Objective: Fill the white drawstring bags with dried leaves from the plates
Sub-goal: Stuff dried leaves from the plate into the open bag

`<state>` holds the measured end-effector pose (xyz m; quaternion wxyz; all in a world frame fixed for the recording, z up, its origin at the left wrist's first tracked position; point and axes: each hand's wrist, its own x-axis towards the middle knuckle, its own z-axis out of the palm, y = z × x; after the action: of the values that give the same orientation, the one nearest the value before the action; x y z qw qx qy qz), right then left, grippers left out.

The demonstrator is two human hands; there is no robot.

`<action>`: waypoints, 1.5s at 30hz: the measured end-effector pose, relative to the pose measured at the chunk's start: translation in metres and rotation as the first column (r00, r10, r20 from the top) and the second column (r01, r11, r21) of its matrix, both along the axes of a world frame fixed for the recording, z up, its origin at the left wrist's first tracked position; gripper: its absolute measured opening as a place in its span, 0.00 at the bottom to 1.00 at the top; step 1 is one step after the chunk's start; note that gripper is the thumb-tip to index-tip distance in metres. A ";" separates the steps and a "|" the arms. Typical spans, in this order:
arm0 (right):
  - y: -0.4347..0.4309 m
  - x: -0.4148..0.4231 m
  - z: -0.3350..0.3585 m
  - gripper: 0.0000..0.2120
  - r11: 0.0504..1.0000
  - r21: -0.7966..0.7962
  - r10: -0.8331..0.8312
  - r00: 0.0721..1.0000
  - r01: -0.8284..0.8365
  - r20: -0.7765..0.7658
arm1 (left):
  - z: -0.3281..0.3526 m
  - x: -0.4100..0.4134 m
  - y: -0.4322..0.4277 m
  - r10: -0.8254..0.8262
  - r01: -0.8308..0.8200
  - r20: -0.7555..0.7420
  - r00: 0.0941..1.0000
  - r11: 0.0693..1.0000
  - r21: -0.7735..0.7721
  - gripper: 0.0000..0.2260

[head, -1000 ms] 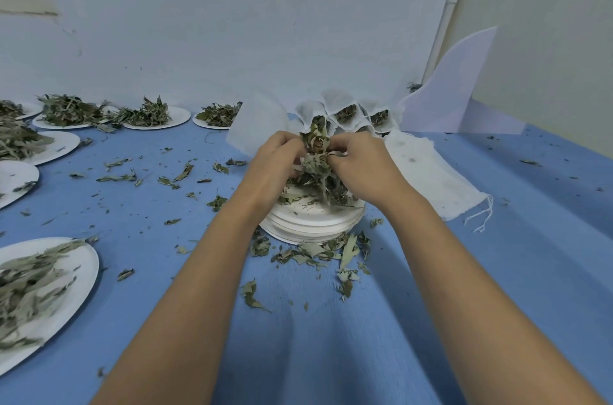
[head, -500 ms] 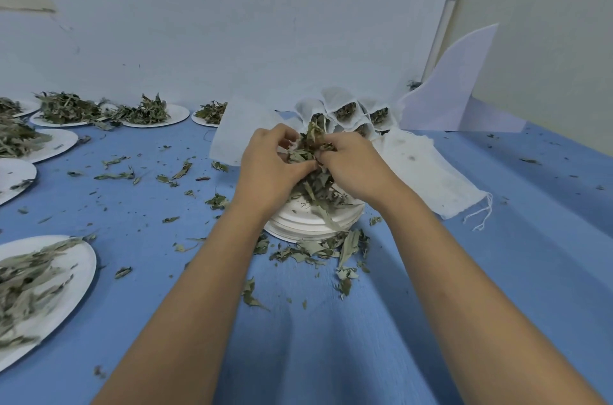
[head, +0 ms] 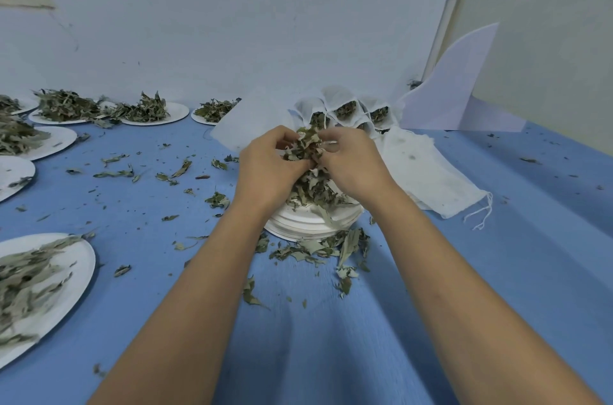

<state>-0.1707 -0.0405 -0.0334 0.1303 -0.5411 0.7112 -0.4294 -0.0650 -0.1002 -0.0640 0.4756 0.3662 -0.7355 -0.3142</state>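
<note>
Because the supply plates are ranged along the left of the blue table, stock is within reach of the central work point. Left hand: fingers curled, gripping the left side of a clump of dried leaves raised above the stack of plates, so that spill drops back onto it (some lies on the table in front). A white bag stands just behind this hand; whether the hand holds it cannot be told. Right hand: fingers curled, pinching the clump's right side. Filled bags stand upright beyond, by the wall; empty bags lie flat at right.
</note>
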 end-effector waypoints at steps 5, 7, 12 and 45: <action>0.001 0.001 0.000 0.12 0.992 0.059 0.107 0.994 -0.107 0.008 | -0.004 -0.002 0.001 0.073 -0.074 -0.025 0.997 0.997 -0.010 0.08; 0.000 0.000 0.002 0.14 0.989 0.053 0.131 0.984 -0.138 0.124 | -0.004 -0.001 0.000 0.078 -0.078 -0.038 0.996 0.997 -0.004 0.09; -0.006 -0.007 -0.006 0.23 0.997 0.007 0.073 0.970 -0.077 0.230 | -0.002 0.001 -0.002 0.052 -0.056 -0.089 0.995 0.998 -0.035 0.09; -0.006 -0.008 -0.015 0.07 0.956 -0.286 -0.023 0.992 0.059 0.125 | 0.001 0.008 -0.005 -0.138 0.135 -0.055 0.989 0.989 -0.062 0.18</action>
<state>-0.1782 -0.0465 -0.0487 0.0837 -0.5125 0.6426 -0.5633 -0.0569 -0.1049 -0.0631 0.4848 0.2916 -0.7533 -0.3354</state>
